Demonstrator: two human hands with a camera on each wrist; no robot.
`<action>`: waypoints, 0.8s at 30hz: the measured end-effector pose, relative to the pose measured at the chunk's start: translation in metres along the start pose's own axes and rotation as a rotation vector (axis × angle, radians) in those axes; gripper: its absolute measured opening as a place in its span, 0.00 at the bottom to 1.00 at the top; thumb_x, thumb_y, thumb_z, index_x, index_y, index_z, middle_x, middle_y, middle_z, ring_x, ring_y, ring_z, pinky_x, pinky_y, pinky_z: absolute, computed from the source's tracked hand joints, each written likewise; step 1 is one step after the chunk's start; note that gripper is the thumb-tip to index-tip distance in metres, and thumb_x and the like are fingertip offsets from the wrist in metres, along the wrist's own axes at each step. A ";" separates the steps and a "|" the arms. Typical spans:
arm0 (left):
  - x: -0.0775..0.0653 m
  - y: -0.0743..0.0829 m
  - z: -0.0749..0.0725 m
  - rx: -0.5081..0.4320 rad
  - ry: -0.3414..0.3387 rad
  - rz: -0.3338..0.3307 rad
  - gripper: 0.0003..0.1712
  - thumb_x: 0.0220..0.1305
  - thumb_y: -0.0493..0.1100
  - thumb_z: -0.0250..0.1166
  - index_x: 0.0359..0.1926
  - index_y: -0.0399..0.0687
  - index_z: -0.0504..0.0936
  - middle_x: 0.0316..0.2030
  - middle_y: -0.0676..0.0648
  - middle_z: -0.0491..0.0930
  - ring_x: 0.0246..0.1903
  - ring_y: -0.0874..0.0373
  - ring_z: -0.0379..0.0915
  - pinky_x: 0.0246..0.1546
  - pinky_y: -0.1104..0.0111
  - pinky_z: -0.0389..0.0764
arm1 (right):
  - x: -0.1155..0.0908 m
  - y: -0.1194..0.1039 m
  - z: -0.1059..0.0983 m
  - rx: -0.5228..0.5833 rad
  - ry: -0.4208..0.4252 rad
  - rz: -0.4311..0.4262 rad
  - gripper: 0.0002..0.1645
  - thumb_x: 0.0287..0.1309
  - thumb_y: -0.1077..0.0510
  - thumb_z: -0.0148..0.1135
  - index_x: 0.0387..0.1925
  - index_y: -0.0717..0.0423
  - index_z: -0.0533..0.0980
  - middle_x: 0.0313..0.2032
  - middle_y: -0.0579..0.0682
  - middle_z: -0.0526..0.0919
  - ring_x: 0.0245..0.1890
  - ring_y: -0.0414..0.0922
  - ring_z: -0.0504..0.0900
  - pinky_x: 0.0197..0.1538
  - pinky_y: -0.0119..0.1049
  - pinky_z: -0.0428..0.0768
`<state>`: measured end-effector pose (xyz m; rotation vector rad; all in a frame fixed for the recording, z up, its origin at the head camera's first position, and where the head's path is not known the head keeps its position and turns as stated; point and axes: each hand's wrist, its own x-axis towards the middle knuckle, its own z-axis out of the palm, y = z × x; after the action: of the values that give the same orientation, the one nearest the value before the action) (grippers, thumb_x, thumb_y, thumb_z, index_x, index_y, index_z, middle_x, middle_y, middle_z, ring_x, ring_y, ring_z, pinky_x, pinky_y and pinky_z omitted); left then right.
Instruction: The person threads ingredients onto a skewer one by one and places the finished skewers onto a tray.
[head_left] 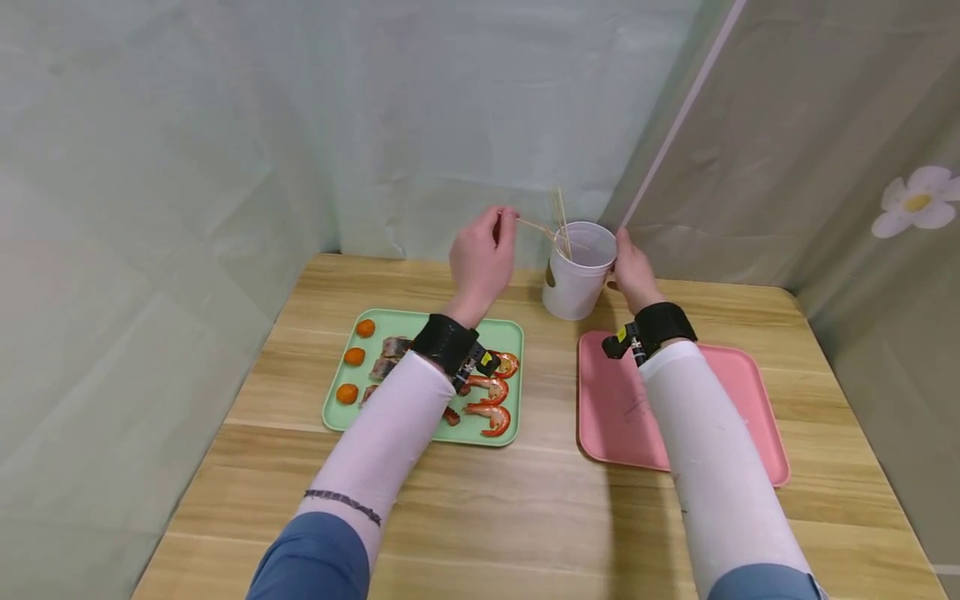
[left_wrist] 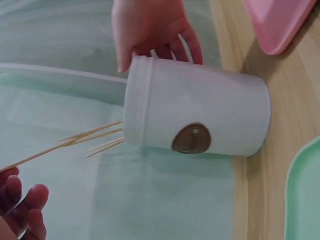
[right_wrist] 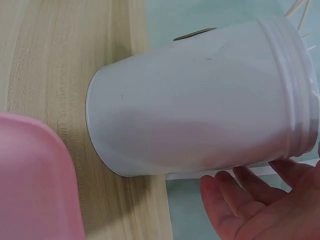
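Note:
A white paper bucket (head_left: 572, 293) with a brown oval label (left_wrist: 192, 138) stands upright at the table's back edge. Several thin wooden skewers (left_wrist: 102, 134) lean out over its rim. To the left of the bucket, my left hand (head_left: 483, 257) pinches the end of one skewer (left_wrist: 37, 156), whose other end overlaps the skewers at the rim. My right hand (head_left: 636, 273) is at the bucket's right side. In the right wrist view its fingers (right_wrist: 240, 192) lie loosely extended along the wall, with fingertips right at the surface just below the rim.
Under my left forearm, a green tray (head_left: 420, 317) carries orange balls (head_left: 355, 357), grey-skinned meat or fish pieces (head_left: 384, 367) and shrimp (head_left: 489, 388). A pink tray (head_left: 611, 417) lies beneath my right forearm. Curtains (head_left: 480, 125) hang behind the wooden table (head_left: 517, 517).

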<state>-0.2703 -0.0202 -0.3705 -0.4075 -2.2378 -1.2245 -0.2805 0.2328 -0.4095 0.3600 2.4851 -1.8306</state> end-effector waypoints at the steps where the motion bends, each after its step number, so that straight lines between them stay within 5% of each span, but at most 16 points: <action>1: -0.001 -0.001 -0.002 -0.013 0.011 -0.002 0.20 0.86 0.48 0.52 0.49 0.43 0.88 0.21 0.50 0.69 0.20 0.55 0.63 0.24 0.66 0.57 | 0.000 0.000 -0.001 0.007 -0.005 -0.004 0.47 0.84 0.30 0.25 0.76 0.64 0.63 0.60 0.63 0.69 0.64 0.58 0.68 0.74 0.60 0.68; 7: -0.009 -0.005 -0.013 -0.116 0.078 -0.004 0.20 0.86 0.48 0.53 0.48 0.40 0.88 0.21 0.47 0.72 0.20 0.54 0.65 0.25 0.65 0.59 | -0.009 0.002 -0.010 0.079 -0.035 -0.025 0.46 0.84 0.31 0.24 0.83 0.59 0.56 0.79 0.61 0.62 0.78 0.58 0.63 0.77 0.57 0.64; 16: -0.023 -0.009 -0.034 -0.275 0.158 0.106 0.19 0.86 0.42 0.54 0.47 0.35 0.87 0.20 0.45 0.75 0.21 0.53 0.77 0.21 0.69 0.69 | -0.053 0.007 -0.017 0.135 0.054 -0.130 0.41 0.86 0.36 0.28 0.84 0.56 0.55 0.82 0.58 0.54 0.81 0.56 0.53 0.78 0.55 0.62; 24: -0.048 -0.011 -0.056 -0.333 0.229 0.108 0.17 0.85 0.39 0.54 0.47 0.32 0.86 0.19 0.44 0.74 0.19 0.55 0.74 0.22 0.69 0.67 | -0.103 0.015 -0.022 0.198 0.097 -0.260 0.37 0.87 0.38 0.33 0.84 0.52 0.57 0.82 0.50 0.56 0.82 0.50 0.52 0.79 0.53 0.58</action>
<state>-0.2190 -0.0729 -0.3823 -0.4806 -1.8014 -1.5082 -0.1750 0.2407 -0.3998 0.1375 2.5213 -2.2174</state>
